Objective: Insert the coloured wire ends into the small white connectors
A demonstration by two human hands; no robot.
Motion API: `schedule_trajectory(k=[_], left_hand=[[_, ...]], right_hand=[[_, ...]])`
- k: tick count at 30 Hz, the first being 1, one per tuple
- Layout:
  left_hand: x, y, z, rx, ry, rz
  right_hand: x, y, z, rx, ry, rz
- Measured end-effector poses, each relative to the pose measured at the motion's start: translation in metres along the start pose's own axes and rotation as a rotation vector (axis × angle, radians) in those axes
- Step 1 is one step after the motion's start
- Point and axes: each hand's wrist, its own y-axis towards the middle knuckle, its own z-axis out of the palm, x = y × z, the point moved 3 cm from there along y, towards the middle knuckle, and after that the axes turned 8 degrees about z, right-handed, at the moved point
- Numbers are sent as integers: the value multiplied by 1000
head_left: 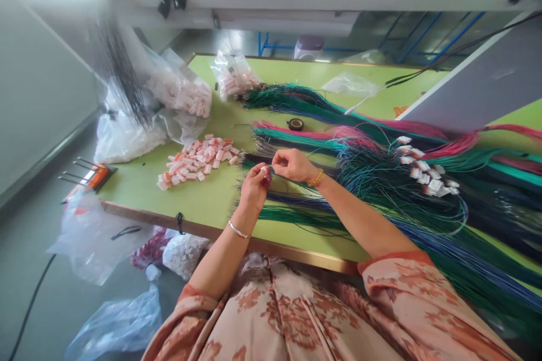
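My left hand [254, 186] pinches a small white connector [264, 170] over the green table [203, 203]. My right hand [293, 164] is right beside it, fingers closed on a thin wire that leads into the connector. Under both hands lie bundles of green, blue and dark wires [322, 208]. A loose pile of white and orange connectors [197, 160] sits to the left of my hands. A cluster of finished white connectors on wires [425, 172] rests to the right.
Clear plastic bags of connectors [182, 93] stand at the table's far left, another bag [232, 76] behind. A tape roll [295, 123] lies among pink and teal wire bundles [381, 130]. Plastic bags [97, 237] lie on the floor at left.
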Motion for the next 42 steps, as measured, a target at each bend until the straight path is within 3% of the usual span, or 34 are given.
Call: schedule_trajectory(k=[14,25,35,42], left_hand=[[3,2,-3,26,59,19],[7,-1,-2,6,227,138],[5,2,-2,-52,185,112],[9,0,-3,-61,234,131]], right_hand=[[-11,-3,4,-24,20,10],[-15,-4,13,-12,57,-8],[-16,-8,9,6,-36,-49],[-14,-10,17,-82,-165,-81]])
